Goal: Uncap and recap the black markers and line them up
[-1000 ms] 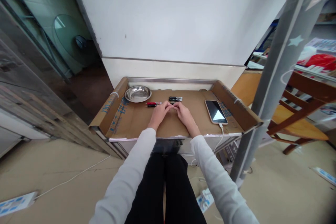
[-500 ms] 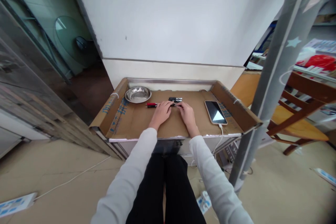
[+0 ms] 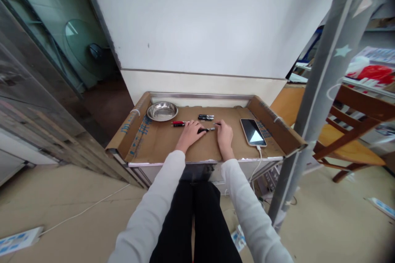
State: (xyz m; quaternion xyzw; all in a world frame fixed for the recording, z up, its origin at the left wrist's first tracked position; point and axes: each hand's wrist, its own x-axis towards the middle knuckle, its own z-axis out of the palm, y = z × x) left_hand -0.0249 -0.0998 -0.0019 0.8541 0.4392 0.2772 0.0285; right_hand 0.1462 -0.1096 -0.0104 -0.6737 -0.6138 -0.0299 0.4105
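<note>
My left hand point(image 3: 189, 134) is closed on a black pen point(image 3: 204, 130), whose pale end points right toward my other hand. In my right hand point(image 3: 225, 135), thumb and fingers pinch a small dark piece point(image 3: 217, 123), perhaps part of the pen; most of it is hidden. A narrow gap separates the piece from the pen. Just left of my left hand lie a red pen and a black pen point(image 3: 177, 124), side by side and partly covered by the fingers. Beyond both hands, black pens point(image 3: 205, 117) lie close together on the cardboard.
Brown cardboard point(image 3: 163, 148) with raised sides covers the small table. At its back left stands a round metal dish point(image 3: 162, 111). A phone point(image 3: 253, 132) with a white charging cable point(image 3: 259, 157) lies at the right. A grey post point(image 3: 314, 82) and a wooden chair point(image 3: 348, 144) stand further right.
My hands were close together over the pen. Now the right hand has drawn slightly right with the small piece, and the pen in my left hand has come nearer to me.
</note>
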